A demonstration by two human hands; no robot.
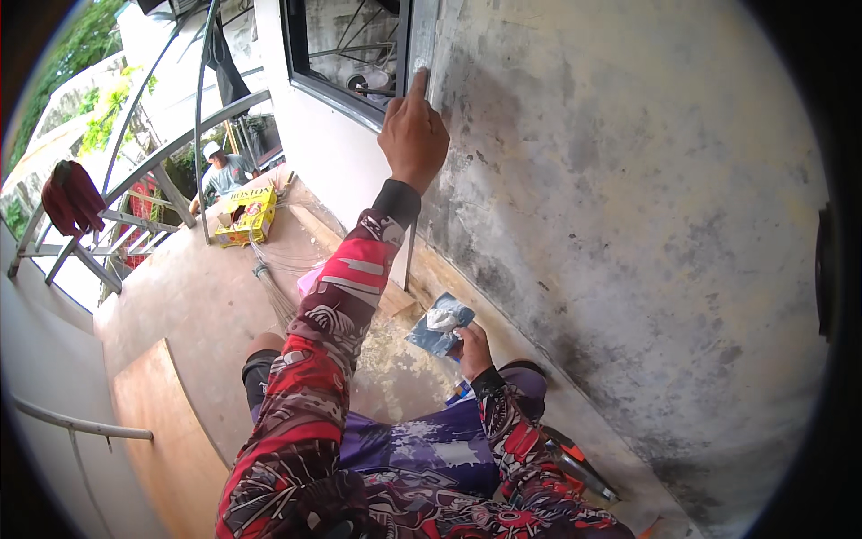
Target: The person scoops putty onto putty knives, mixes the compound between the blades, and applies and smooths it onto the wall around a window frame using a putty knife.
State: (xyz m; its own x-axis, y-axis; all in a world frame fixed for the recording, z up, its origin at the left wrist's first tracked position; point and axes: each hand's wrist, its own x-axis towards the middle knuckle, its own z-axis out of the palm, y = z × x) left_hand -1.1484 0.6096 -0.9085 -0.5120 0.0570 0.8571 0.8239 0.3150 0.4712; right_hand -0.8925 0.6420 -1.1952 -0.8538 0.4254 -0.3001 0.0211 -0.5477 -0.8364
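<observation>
My left hand (pixel 415 144) reaches up and forward, with the index finger stretched out and its tip on the grey window frame (pixel 422 36) where it meets the wall. The other fingers are curled in, and I see nothing held in them. Low over my lap, my right hand (pixel 474 353) grips a blue-grey flat piece (pixel 429 338) by its edge. A lump of white paste (pixel 441 321) lies on top of that piece. The stained, patchy wall (pixel 628 207) rises to the right of both hands.
A broom (pixel 272 292) and a torn yellow box (pixel 247 216) lie on the floor ahead. Another person (pixel 229 171) is beyond the box. Red gloves (pixel 72 198) hang on the metal railing at left. A plywood sheet (pixel 166 431) and an orange-and-black tool (pixel 579 463) lie nearby.
</observation>
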